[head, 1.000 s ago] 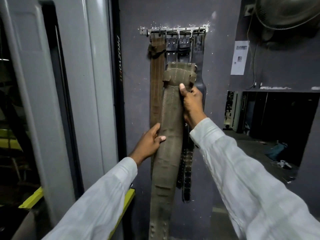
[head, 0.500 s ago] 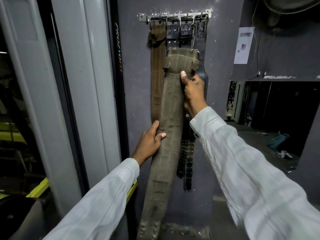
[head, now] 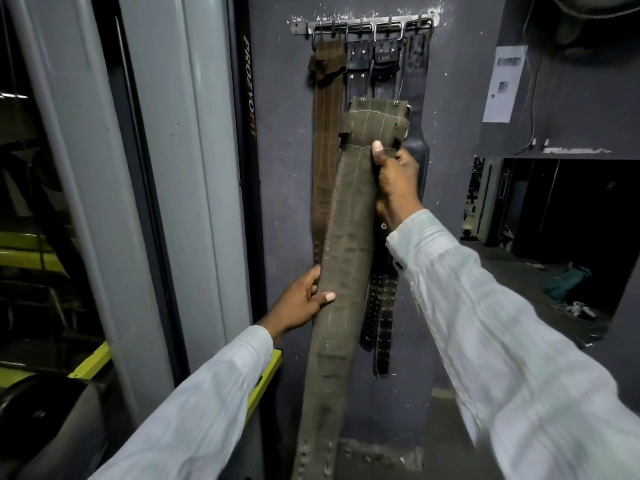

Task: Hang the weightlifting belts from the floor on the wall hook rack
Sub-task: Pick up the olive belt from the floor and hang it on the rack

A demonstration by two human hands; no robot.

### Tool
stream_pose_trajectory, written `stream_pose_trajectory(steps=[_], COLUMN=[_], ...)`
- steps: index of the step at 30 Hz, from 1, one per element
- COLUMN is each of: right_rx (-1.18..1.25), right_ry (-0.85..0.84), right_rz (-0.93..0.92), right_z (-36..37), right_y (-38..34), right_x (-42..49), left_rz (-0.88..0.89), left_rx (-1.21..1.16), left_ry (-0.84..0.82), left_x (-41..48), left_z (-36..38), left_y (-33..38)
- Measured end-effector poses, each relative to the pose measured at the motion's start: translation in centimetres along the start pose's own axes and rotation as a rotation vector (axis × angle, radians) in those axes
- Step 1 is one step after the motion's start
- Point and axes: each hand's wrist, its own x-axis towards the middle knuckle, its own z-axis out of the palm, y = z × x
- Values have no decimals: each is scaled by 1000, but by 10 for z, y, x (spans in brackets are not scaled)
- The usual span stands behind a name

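A long olive-green weightlifting belt hangs upright in front of the dark wall, its buckle end up. My right hand grips it just under the folded top. Lower down, my left hand holds its left edge around the middle. Its top sits well below the metal hook rack fixed high on the wall. On the rack hang a brown belt at the left and several black leather belts behind the green one. The green belt's lower end reaches the bottom of the frame.
Grey machine uprights with a black "PROZYOFIT" strip stand close on the left, with a yellow-green frame below. A paper notice is on the wall at right. A dark opening lies beyond, with items on its floor.
The view has tilted so the rack sits higher in frame. Both hands keep their grip; the green belt's top remains about the same distance below the hooks.
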Motion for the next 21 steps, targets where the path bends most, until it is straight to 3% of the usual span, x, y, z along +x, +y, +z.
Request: stream_pose_trajectory(steps=[4,9,15,21], right_rx=[14,44,65,93], right_ry=[-19,1,-24,-73], right_rz=[14,36,47,36], right_z=[4,5,13,14], right_y=[7,12,17,21], right_x=[-4,-3,-4,-8], left_rz=[-29,-124,-121,-197], left_rx=[175,241,227,246], left_ry=[180,0,119,-4], left_x=[-3,-2,-9,-6], left_z=[3,-8,-3,-16], left_y=[-8,-23,-34,-48])
